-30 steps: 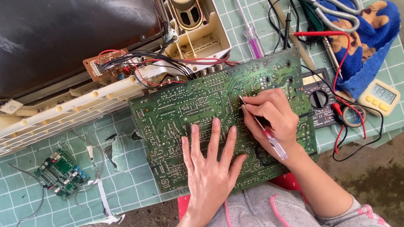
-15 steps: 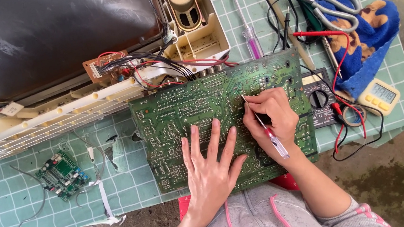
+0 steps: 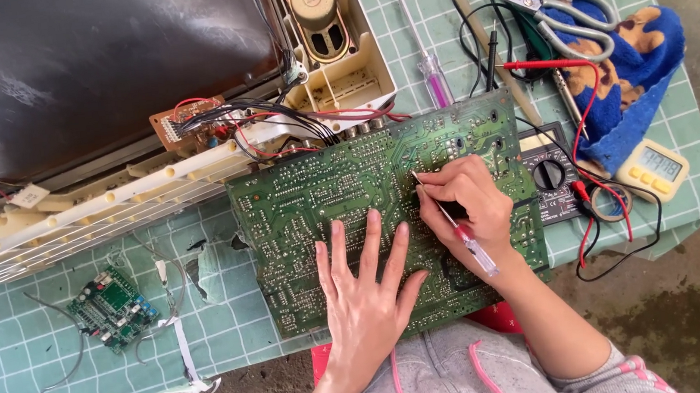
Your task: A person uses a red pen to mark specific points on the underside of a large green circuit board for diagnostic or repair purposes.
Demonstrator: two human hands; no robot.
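right hand (image 3: 465, 202) grip clenched, pen-style, on a small red-and-clear screwdriver (image 3: 458, 233), tip touching the green circuit board (image 3: 326, 216) at frame centre. left hand (image 3: 366, 294) released, fingers spread flat on the board's lower half, which overhangs the tabletop (image 3: 2, 346) edge. judgement: board light, stiff, fragile at solder joints; hold by edges.

Left hand (image 3: 366, 294) lies flat, fingers (image 3: 337, 245) spread (palm down); right hand (image 3: 465, 204) curled in a pen-like pinch.
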